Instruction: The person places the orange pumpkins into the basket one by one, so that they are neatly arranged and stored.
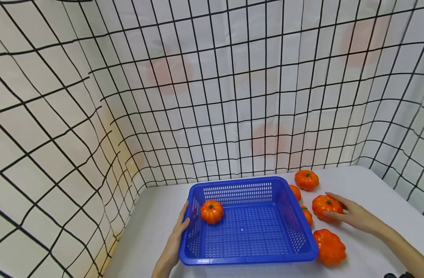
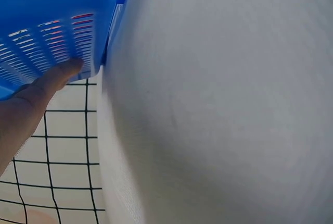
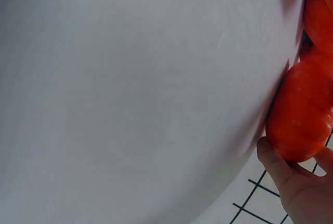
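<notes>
4 loose pumpkins (image 1: 307,180) crowd beside the blue basket (image 1: 247,259).

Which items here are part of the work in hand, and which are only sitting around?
In the work:
left hand resting on the blue basket
right hand gripping a pumpkin
pumpkin in the basket

Sitting around:
nearest pumpkin
farthest pumpkin

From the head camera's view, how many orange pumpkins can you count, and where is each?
6: one in the blue basket, four on the table right of it, and one under the right hand. Others may hide behind the basket wall.
</notes>
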Tool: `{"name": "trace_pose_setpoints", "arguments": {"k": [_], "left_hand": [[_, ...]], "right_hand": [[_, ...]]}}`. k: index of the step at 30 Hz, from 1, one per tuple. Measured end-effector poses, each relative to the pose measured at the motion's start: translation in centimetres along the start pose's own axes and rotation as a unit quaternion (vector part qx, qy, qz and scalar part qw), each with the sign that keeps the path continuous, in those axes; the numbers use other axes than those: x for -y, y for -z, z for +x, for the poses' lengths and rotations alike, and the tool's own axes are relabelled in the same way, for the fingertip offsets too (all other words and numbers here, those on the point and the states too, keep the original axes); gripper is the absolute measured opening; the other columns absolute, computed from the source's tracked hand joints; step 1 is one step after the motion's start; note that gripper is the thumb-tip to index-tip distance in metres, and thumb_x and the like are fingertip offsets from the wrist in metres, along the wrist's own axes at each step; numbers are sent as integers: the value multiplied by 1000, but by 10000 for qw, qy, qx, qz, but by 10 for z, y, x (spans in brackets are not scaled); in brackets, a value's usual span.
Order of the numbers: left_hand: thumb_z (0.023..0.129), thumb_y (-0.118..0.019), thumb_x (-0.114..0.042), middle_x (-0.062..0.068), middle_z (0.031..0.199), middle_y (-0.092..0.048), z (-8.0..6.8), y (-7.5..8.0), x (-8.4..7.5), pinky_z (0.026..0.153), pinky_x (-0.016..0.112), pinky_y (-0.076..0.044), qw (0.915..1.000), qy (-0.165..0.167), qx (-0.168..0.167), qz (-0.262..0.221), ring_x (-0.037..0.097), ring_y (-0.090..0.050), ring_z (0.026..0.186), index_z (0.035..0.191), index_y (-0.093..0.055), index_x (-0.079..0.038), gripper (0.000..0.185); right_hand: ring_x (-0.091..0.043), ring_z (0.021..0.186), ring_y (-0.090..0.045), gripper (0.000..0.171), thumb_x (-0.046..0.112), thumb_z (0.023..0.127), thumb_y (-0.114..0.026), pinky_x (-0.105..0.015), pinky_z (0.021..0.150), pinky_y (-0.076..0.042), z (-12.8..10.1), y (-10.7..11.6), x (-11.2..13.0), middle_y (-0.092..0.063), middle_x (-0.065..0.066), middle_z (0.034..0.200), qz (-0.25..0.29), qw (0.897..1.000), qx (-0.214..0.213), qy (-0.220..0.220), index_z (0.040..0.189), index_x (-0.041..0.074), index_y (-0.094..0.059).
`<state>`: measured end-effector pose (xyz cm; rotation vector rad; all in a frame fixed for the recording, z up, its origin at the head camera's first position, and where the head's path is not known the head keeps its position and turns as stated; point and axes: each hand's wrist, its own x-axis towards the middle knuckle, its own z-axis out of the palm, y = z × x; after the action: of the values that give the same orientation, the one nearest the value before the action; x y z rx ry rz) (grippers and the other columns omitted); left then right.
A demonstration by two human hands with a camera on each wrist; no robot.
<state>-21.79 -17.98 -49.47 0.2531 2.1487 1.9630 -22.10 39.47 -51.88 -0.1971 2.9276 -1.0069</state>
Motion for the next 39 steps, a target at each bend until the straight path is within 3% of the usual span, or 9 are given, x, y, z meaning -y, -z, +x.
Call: {"name": "trace_pose_setpoints", "arguments": {"k": [11,20,24,30,39], "left_hand": [[109,-33,-43,14,176,6,2,0,0,120,77,-1,10000,-45,34,-36,53,4,158,167,-7,-36,64],[109,-33,-43,14,176,7,1,0,0,121,77,0,10000,-21,61,-51,52,4,158,167,-6,-36,64],[109,-33,-43,14,176,6,1,0,0,120,78,0,10000,-17,38,-8,52,4,158,167,-6,-35,65],[109,-33,-44,13,176,6,1,1,-2,120,78,1,10000,-38,33,9,53,4,158,167,-7,-36,65],[110,-32,-44,13,176,8,0,1,0,121,76,3,9998,-75,132,-99,52,6,158,167,-5,-36,64]], "right_hand": [[-65,130,-44,80,40,100,-65,-76,96,-45,1,5,19,-42,-44,149,-101,9995,-280,43,156,-8,-34],[-66,132,-38,80,39,102,-63,-81,99,-37,9,41,35,-36,-45,152,-69,9991,-387,175,160,-5,-28],[-65,133,-39,80,39,102,-63,-79,98,-40,15,55,51,-38,-43,152,-45,9989,-380,275,161,-1,-27],[-56,128,-51,78,38,100,-67,-71,94,-51,24,61,83,-48,-40,148,-120,9970,-448,621,160,3,-34],[-53,133,-49,77,38,99,-68,-72,100,-47,45,54,127,-49,-34,151,196,9953,-181,935,162,9,-34]]}}
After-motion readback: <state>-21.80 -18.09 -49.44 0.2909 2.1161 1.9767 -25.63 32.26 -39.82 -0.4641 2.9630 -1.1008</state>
